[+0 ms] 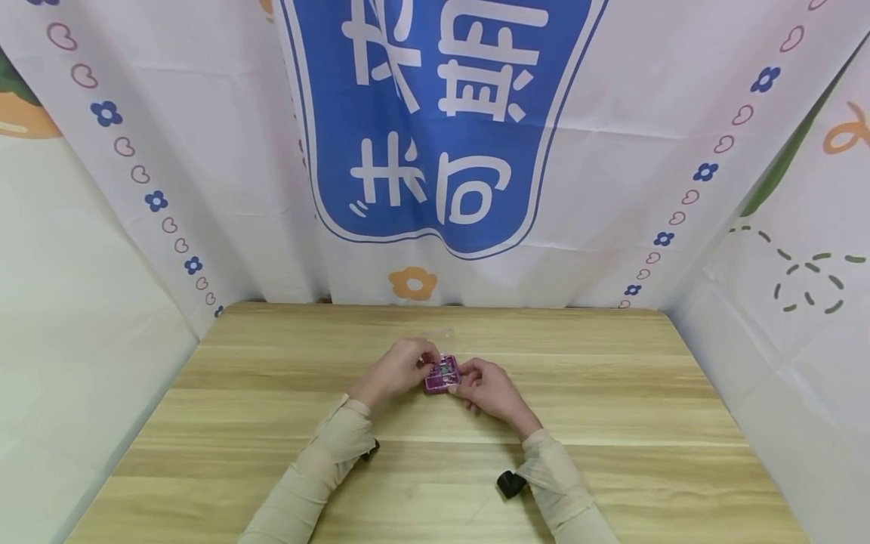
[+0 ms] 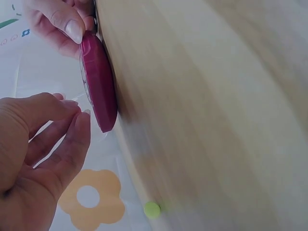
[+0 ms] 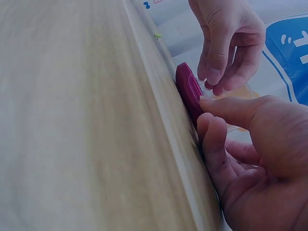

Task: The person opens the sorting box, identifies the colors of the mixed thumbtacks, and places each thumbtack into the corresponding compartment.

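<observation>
A small purple compartment box lies on the table between the two hands, with small green and pale bits in some sections. My right hand grips its right side, thumb on the rim and fingers curled by the edge; the right wrist view shows this thumb on the box. Over the left part of the box hovers my left hand, fingers bent and tips brought together. In the left wrist view, the left hand has its fingertips close to the box's upper face. Whether they pinch something tiny is hidden.
A clear plastic piece, perhaps the box's lid, shows just behind the box. The wooden table ends at a printed cloth at the back. A light-green round thing sits at the table's edge.
</observation>
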`<action>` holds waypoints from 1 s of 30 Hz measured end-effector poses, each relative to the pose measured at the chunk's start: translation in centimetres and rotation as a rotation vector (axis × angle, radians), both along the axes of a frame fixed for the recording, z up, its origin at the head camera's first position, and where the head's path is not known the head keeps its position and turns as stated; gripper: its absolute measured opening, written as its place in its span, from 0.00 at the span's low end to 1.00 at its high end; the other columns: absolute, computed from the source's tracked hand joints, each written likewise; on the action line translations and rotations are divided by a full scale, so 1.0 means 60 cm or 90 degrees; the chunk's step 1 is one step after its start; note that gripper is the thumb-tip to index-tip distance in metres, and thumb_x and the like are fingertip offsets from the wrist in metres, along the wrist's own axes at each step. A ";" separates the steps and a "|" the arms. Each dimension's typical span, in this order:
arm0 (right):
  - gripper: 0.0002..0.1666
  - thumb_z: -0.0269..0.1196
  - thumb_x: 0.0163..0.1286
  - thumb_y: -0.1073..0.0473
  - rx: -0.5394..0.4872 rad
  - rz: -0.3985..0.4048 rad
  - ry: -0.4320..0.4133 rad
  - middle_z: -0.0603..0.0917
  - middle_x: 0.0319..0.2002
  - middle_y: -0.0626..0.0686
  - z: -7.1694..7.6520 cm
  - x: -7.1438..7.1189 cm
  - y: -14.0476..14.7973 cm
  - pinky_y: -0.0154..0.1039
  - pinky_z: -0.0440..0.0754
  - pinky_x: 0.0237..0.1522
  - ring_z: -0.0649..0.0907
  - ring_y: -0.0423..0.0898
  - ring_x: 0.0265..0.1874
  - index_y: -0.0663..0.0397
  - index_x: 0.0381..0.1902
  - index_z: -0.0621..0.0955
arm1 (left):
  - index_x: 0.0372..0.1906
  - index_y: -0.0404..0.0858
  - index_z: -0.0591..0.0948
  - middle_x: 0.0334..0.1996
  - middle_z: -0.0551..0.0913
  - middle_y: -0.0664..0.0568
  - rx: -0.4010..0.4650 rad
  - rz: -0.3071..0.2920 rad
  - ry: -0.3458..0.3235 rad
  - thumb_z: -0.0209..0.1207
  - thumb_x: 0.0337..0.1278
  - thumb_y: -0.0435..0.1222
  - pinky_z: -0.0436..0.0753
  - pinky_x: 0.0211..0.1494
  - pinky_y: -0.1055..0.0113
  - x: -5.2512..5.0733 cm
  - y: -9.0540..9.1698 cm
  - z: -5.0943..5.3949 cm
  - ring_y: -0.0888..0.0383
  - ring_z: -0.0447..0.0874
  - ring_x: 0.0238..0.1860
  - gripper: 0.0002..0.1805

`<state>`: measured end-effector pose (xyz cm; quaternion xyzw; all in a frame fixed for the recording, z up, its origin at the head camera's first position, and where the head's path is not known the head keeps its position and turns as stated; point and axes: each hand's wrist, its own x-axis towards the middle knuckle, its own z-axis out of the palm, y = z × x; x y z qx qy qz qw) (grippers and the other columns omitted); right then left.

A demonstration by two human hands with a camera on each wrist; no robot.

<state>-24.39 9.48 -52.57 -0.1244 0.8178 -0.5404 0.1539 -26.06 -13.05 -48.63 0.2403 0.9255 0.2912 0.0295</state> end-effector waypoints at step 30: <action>0.28 0.73 0.67 0.60 0.002 -0.004 -0.012 0.85 0.32 0.55 0.008 0.005 -0.002 0.39 0.86 0.23 0.83 0.44 0.22 0.66 0.60 0.78 | 0.44 0.35 0.88 0.40 0.90 0.48 -0.063 0.056 -0.016 0.66 0.64 0.30 0.90 0.53 0.59 0.027 -0.098 0.012 0.57 0.87 0.42 0.06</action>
